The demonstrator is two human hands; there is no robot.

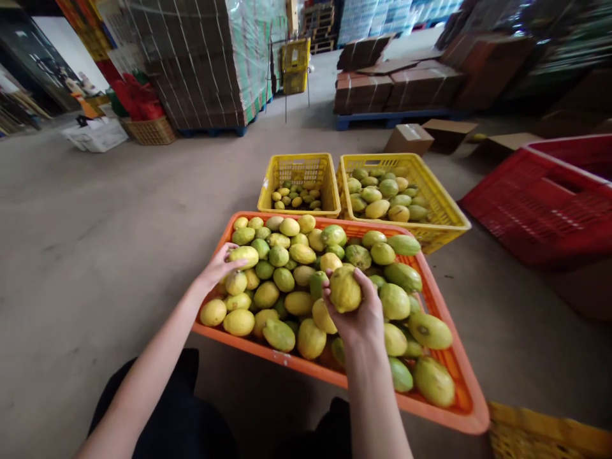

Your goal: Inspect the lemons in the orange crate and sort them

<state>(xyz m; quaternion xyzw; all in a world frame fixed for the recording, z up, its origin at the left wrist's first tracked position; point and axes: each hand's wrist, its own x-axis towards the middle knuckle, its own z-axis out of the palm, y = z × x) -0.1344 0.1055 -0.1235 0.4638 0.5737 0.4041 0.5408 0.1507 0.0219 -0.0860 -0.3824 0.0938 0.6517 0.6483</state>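
Note:
An orange crate (pixel 459 389) full of yellow and green fruits lies in front of me. My right hand (pixel 361 312) is wrapped round a round yellow-green fruit (pixel 345 289), held above the others near the middle of the crate. At the crate's left side, my left hand (pixel 220 264) has its fingers round an oblong yellow fruit (pixel 245 257), thumb on its near side and fingertips on its far side. Larger green fruits (pixel 430 330) lie along the crate's right side, smaller yellow ones (pixel 239 322) along the left.
Beyond the orange crate stand two yellow crates, a small one (pixel 262 185) and a larger one (pixel 442 197), both holding fruits. A red crate (pixel 540 204) is at the right, a yellow one (pixel 545 433) at lower right. Cardboard stacks (pixel 363 92) stand farther back.

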